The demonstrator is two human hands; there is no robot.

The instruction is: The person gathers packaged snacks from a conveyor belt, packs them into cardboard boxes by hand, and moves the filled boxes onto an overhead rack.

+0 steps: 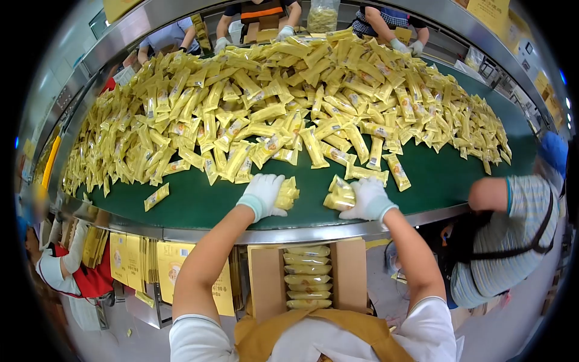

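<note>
My left hand, in a white glove, is closed around a small bunch of yellow snack packets above the green belt. Opposite it, my gloved right hand grips another bunch of yellow packets. The two bunches are apart, their ends facing each other. Just beyond both hands lies a large heap of the same wrapped packets. Below the belt's edge, against my body, an open cardboard box holds several packets stacked in a row.
A metal rim borders the green belt. Flat yellow cartons stand under it at left. A co-worker in a striped shirt is close at right, another in red at left. More people with gloved hands work across the heap.
</note>
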